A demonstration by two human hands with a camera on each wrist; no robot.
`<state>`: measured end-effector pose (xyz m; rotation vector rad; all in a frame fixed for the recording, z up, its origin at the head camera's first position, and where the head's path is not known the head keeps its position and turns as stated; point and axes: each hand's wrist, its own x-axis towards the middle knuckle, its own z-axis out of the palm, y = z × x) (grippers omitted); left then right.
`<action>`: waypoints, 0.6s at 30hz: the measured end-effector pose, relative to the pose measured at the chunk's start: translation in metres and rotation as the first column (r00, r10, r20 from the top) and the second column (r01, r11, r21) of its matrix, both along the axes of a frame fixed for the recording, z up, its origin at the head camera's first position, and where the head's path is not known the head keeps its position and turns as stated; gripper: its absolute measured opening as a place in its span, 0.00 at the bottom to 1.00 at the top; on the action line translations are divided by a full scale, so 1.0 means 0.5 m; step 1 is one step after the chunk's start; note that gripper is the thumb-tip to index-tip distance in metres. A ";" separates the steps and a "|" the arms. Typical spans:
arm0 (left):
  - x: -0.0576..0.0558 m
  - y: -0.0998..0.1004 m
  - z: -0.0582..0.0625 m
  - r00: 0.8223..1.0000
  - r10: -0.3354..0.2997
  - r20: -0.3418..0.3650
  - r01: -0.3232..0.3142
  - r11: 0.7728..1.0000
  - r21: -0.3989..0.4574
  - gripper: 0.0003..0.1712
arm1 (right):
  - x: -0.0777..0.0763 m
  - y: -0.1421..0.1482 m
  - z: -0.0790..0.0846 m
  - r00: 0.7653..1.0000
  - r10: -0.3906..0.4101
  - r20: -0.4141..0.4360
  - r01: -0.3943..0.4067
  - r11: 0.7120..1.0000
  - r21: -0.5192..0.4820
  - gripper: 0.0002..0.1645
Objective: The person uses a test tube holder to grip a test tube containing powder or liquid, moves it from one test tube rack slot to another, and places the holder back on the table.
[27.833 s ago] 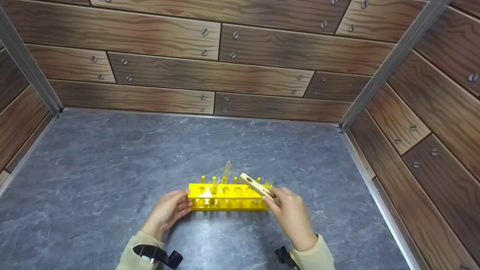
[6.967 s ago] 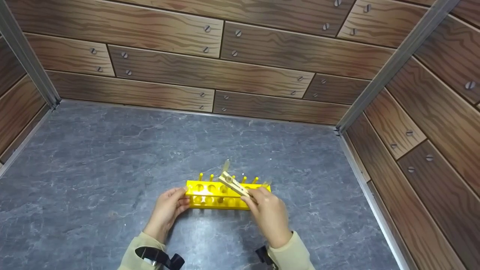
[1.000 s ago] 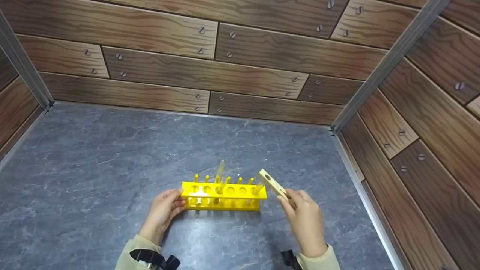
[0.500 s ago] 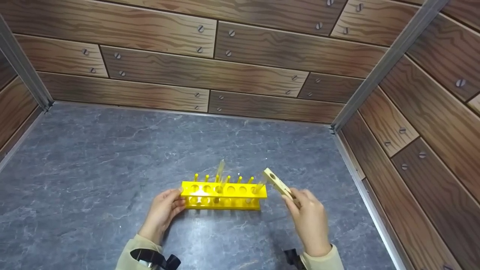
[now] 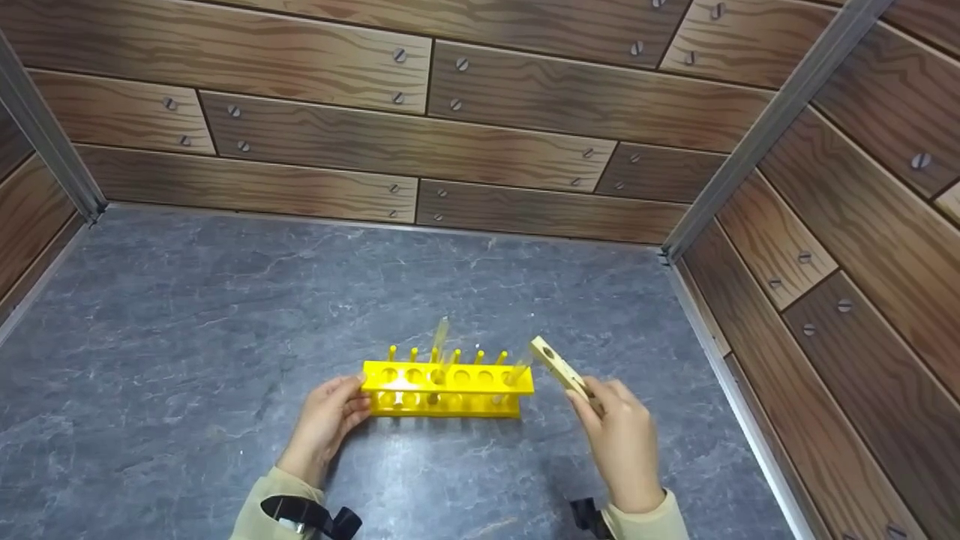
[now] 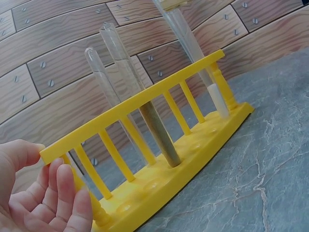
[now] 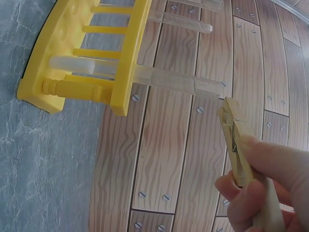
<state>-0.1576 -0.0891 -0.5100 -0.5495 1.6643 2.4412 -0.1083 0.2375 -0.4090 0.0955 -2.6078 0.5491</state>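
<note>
A yellow test tube rack (image 5: 475, 387) stands on the grey marbled surface. My left hand (image 5: 322, 420) pinches its left end, thumb on the top bar, the other fingers curled beside the post. In the left wrist view a test tube with grey-brown contents (image 6: 159, 130) stands in a middle hole, and a test tube with white contents (image 6: 218, 99) in the right end hole. Behind, an upside-down test tube (image 6: 99, 72) sits over a peg. My right hand (image 5: 619, 442) holds a wooden test tube clamp (image 5: 557, 365), its tip close to the mouth of the white-filled tube.
Wood-patterned panels (image 5: 315, 150) enclose the back and sides, with metal posts (image 5: 757, 135) at the corners. A row of yellow pegs (image 5: 393, 352) lines the rack's rear. Each wrist wears a black camera strap (image 5: 296, 511).
The grey-brown tube has moved from the second hole to the third since the earliest frame. The clamp has gone from over that tube to beyond the rack's right end, drifting slightly right lately.
</note>
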 end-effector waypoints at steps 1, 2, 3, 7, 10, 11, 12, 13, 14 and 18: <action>0.000 0.000 0.001 1.000 0.002 0.000 -0.002 1.000 0.001 0.15 | 0.000 0.001 -0.001 1.000 -0.002 0.000 0.002 1.000 0.002 0.16; 0.000 0.000 0.001 1.000 0.004 0.002 -0.004 1.000 0.004 0.15 | -0.001 0.002 -0.002 1.000 -0.003 -0.002 0.003 1.000 0.003 0.16; 0.000 0.001 0.002 1.000 0.005 0.001 -0.005 1.000 0.008 0.15 | -0.001 0.004 -0.003 1.000 -0.005 -0.006 0.005 1.000 0.003 0.16; 0.002 0.002 0.001 1.000 -0.006 -0.003 0.006 1.000 0.017 0.15 | 0.000 0.010 -0.009 1.000 -0.021 -0.005 0.020 1.000 -0.003 0.16; 0.002 0.002 0.001 1.000 -0.007 -0.004 0.007 1.000 0.016 0.15 | -0.001 0.014 -0.012 1.000 -0.027 0.005 0.027 1.000 -0.012 0.16; 0.002 0.002 0.001 1.000 -0.005 -0.004 0.005 1.000 0.015 0.14 | -0.001 0.015 -0.013 1.000 -0.028 0.006 0.028 1.000 -0.011 0.16; 0.002 0.001 0.002 1.000 -0.004 -0.005 0.004 1.000 0.014 0.14 | -0.002 0.016 -0.014 1.000 -0.028 0.005 0.028 1.000 -0.009 0.16; 0.001 0.001 0.001 1.000 -0.002 -0.005 0.002 1.000 0.013 0.14 | -0.002 0.018 -0.015 1.000 -0.029 0.002 0.029 1.000 -0.008 0.16; 0.001 0.000 0.002 1.000 -0.001 -0.005 0.001 1.000 0.013 0.14 | -0.002 0.019 -0.016 1.000 -0.031 -0.003 0.031 1.000 -0.005 0.16; 0.000 -0.002 0.001 1.000 -0.003 -0.006 0.003 1.000 0.013 0.15 | -0.002 0.023 -0.021 0.999 -0.040 -0.022 0.040 0.999 0.001 0.16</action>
